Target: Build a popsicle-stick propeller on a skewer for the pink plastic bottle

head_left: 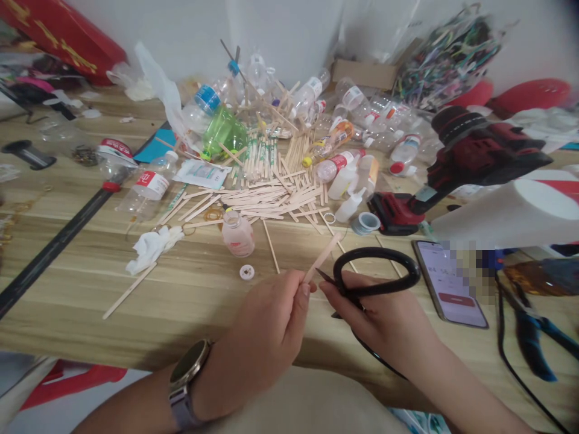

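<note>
Craft workshop with drill (491, 147), pliers (534, 343)

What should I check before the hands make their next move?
1. Wooden stick gripped by the left hand: ok.
2. Scissors held by the right hand: ok.
3. Left fingertips well away from the blade: not ok, they look very near it.
4. Blade tip touching the stick: cannot tell, it is too close to judge.
5. Small pink bottle standing upright: ok.
6. Phone out of the way: ok, it lies to the right of the right hand.
</note>
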Motion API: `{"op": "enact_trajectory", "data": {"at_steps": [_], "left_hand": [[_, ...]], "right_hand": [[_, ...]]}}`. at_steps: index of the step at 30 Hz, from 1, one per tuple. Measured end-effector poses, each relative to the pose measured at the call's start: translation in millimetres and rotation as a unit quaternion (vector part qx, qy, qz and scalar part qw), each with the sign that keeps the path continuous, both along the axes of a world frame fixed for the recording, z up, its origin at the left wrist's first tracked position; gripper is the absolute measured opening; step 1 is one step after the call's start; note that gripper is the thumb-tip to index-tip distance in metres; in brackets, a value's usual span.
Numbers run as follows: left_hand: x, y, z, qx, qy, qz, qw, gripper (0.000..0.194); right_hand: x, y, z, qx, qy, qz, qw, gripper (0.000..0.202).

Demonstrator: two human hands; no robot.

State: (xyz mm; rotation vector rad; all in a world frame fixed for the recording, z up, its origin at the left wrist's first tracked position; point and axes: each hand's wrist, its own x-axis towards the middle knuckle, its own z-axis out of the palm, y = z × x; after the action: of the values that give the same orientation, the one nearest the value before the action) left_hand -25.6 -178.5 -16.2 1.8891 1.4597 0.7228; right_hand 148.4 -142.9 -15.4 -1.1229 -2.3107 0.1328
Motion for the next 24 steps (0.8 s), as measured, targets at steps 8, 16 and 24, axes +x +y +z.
{"op": "enact_trajectory", "data": {"at_steps": [8, 16, 24], "left_hand": [[-2, 8, -9.2, 0.127, 0.021, -0.044, 0.991, 0.026], [-9, 17, -16.8, 0.205, -0.009, -0.108, 0.973, 0.031], [-21, 27, -13.7, 0.106, -0.061, -0.235, 0.964, 0.043]], "right_hand": [[-5, -2, -3.2, -0.191, 0.147, 0.020, 0.970, 0.037], [-13, -7, -9.4, -0.343, 0.289, 0.005, 0.894, 0.046], [-18, -8, -5.6, -0.338, 0.322, -0.006, 0.884, 0.046]]}}
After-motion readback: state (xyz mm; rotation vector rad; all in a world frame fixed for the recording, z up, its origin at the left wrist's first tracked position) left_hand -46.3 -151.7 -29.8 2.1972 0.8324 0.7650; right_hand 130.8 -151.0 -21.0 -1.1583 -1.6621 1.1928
